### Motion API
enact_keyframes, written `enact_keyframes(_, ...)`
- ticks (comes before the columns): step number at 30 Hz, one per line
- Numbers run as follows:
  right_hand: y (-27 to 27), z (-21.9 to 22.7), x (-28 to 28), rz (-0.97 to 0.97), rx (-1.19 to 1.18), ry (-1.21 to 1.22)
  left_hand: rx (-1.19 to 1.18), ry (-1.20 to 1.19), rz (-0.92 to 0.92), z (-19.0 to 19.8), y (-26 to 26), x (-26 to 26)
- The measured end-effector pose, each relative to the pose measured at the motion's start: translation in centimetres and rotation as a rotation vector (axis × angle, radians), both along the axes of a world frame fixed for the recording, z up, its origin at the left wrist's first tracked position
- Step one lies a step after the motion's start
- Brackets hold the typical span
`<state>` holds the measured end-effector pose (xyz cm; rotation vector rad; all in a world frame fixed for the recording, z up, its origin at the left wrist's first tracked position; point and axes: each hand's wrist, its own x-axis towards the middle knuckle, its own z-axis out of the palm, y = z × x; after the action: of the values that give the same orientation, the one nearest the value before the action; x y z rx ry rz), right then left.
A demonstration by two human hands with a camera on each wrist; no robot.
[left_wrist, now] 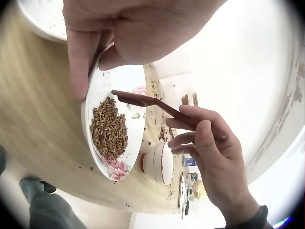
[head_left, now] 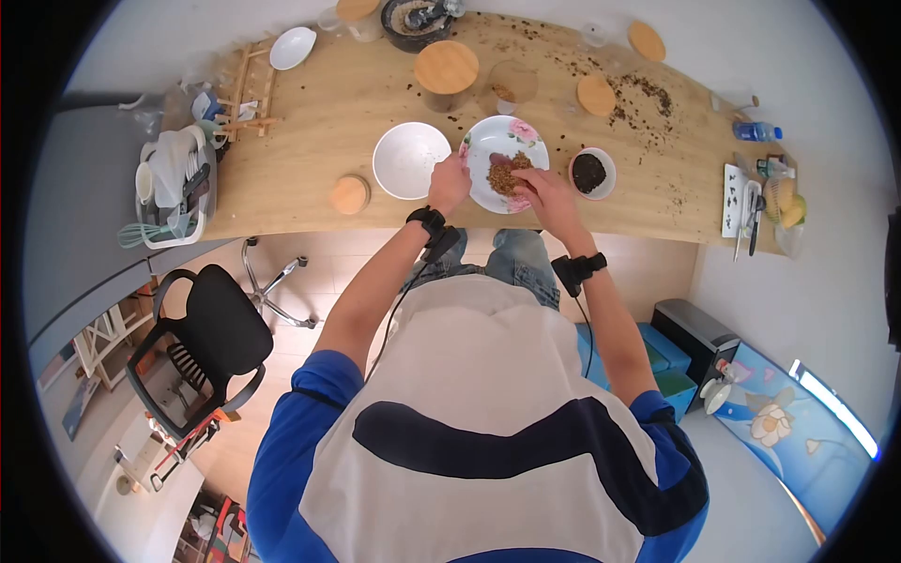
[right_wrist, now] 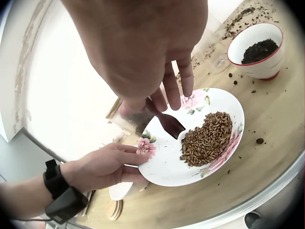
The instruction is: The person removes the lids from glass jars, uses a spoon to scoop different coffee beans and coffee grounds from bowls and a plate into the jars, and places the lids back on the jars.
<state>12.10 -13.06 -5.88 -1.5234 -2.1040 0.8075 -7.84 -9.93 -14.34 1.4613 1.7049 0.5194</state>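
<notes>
A white plate point(head_left: 481, 143) with pink flowers holds a heap of brown, grain-like seeds point(right_wrist: 207, 139) toward one side. My left hand point(head_left: 450, 183) pinches its rim, fingers on the outside and thumb at the inner edge. In my right hand point(head_left: 556, 205) is a dark reddish-brown wooden spoon point(left_wrist: 164, 108), gripped by its handle between thumb and fingers. The spoon's flat end hangs over the plate beside the seeds, as the right wrist view shows. A white bowl point(head_left: 399, 155) stands left of the plate. To its right sits a red-rimmed cup point(right_wrist: 262, 69) with dark, crumbly contents.
Behind the plate are a wooden-lidded jar point(head_left: 447, 70) and a clear glass container point(head_left: 524, 83). Loose round lids point(head_left: 595, 95) and scattered dark bits point(head_left: 648, 94) lie at the back right. A mortar point(head_left: 408, 38) stands at the back, a dish basket point(head_left: 178, 188) at the left.
</notes>
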Motion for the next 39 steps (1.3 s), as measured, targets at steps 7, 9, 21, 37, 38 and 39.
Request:
enact_keyframes(7,-0.4,1.4,1.2,0.113,0.018,-0.064,-0.098,-0.05,-0.004,-0.1,0.3,0.0)
enact_keyframes(9,-0.4,2.2,0.5,0.169,0.036,-0.109,-0.09,-0.037,-0.005,0.3,0.4,-0.1)
enact_keyframes(21,0.0,1.4,1.1,0.348,0.05,-0.065,-0.038,0.082,0.018,0.3,0.1,0.2)
enact_keyframes(37,3.4,1.1,3.7,0.328,0.114,0.069,0.057,0.138,0.112,-1.2,0.0,0.7)
enact_keyframes(38,3.3,0.6,3.8,0.333,0.111,0.073,0.074,0.121,0.113,-0.7,0.0,0.7)
enact_keyframes(39,3.4,-0.1,4.1,0.371,0.103,0.02,0.075,0.125,0.115,-0.5,0.0,0.7)
